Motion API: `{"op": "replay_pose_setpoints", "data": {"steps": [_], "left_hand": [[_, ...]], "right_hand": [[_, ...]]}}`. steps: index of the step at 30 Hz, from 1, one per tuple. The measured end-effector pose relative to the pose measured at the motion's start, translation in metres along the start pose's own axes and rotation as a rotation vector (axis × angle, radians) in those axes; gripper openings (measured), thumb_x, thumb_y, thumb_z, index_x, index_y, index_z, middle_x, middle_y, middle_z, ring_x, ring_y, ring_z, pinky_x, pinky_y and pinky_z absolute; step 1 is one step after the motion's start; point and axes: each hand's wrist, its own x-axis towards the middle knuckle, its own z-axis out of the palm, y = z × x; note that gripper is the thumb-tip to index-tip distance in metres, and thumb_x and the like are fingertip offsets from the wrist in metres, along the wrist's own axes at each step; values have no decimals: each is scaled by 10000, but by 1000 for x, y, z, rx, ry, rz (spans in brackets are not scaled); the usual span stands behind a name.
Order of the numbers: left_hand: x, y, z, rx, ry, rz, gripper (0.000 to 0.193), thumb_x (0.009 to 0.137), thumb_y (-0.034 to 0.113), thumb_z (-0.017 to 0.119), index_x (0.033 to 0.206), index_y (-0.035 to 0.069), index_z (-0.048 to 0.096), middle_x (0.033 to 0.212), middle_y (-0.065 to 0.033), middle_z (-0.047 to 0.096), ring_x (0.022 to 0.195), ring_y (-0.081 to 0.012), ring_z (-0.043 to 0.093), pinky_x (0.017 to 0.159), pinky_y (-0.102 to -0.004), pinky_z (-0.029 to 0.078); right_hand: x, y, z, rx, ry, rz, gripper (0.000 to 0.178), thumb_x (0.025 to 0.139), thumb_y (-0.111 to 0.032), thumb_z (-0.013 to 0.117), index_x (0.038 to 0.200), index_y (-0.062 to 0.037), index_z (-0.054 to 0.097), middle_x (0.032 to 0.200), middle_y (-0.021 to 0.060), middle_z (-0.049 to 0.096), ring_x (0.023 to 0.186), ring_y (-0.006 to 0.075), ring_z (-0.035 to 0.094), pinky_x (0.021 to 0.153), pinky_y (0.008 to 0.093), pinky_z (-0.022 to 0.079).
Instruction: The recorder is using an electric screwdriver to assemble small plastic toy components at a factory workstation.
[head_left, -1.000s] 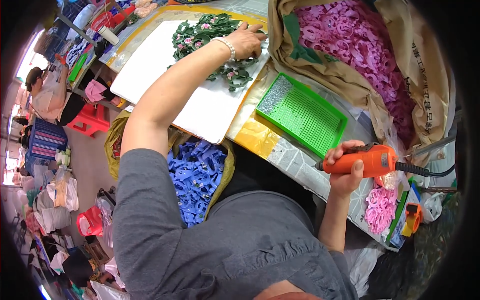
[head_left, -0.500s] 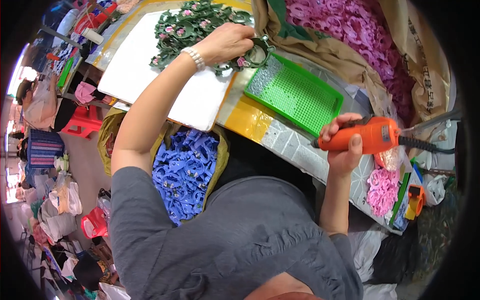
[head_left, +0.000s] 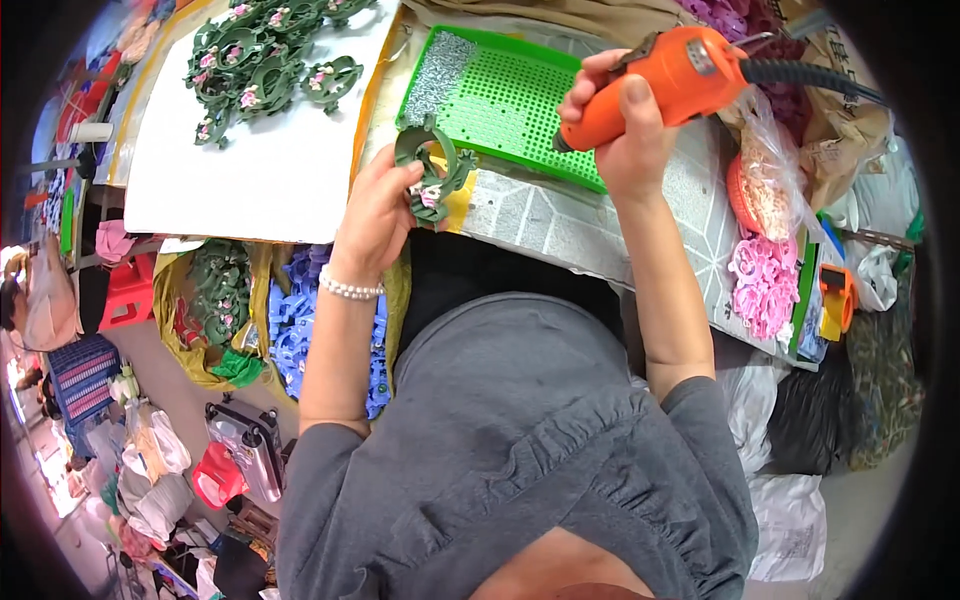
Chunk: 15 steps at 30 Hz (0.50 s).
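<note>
Head view, frame centre: left hand [head_left: 375, 215] pinches a dark green plastic wreath-shaped piece [head_left: 428, 170] steady, while right hand [head_left: 625, 130], fingers wrapped around an orange corded power tool [head_left: 665, 80], should approach squarely.

Left hand [head_left: 378, 215]: raised toward 11 o'clock, palm turned inward, fingers curled closed in a pinch; fingertips partly hidden, so exact contact unclear. Forearm runs up from 7 o'clock, elbow bent. Right hand [head_left: 625, 125]: fist wrapped tight, thumb on top, forearm near vertical toward 1 o'clock.
</note>
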Motion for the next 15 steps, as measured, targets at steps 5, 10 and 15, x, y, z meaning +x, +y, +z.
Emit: {"op": "replay_pose_setpoints", "data": {"steps": [5, 10, 15], "left_hand": [[-12, -16, 14, -148, -52, 9, 327, 901, 152, 517, 1201, 50, 436, 1036, -109, 600, 833, -164, 619, 641, -333, 551], [-9, -29, 16, -223, -34, -49, 413, 866, 125, 559, 1227, 45, 373, 1087, -120, 596, 895, -166, 615, 747, -321, 536], [-5, -31, 15, -174, -73, -64, 456, 820, 78, 567, 1228, 35, 367, 1085, -130, 594, 884, -228, 640, 742, -337, 545]], "right_hand": [[-2, 11, 3, -28, -38, 1, 466, 803, -407, 627, 970, 16, 521, 755, 100, 544, 630, 174, 541, 580, 305, 484], [-1, 23, 13, 87, 43, -26, 318, 793, -231, 663, 899, 34, 522, 653, 64, 565, 530, 125, 556, 506, 252, 483], [1, 30, 11, 77, 50, -47, 321, 792, -238, 667, 891, 31, 521, 646, 61, 561, 527, 125, 556, 504, 253, 482]]}}
